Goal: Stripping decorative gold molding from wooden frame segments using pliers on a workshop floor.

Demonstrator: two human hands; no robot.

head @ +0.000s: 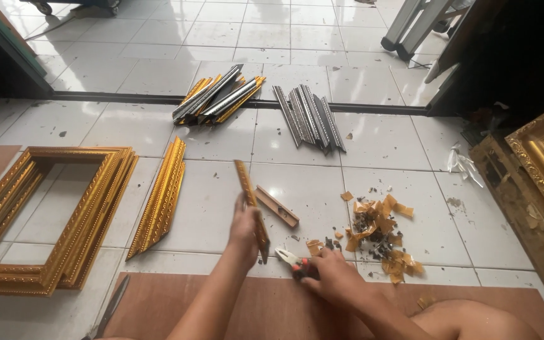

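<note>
Left hand (245, 228) grips a gold frame strip (250, 206), which angles up and away across the floor tiles (310, 189). Right hand (330, 275) closes around red-handled pliers (292, 260), just beside that strip's near end.

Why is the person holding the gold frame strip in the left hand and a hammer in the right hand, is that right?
Not quite. The head view shows the left hand holding the gold frame strip, but the right hand holds pliers with red handles, not a hammer.
</note>
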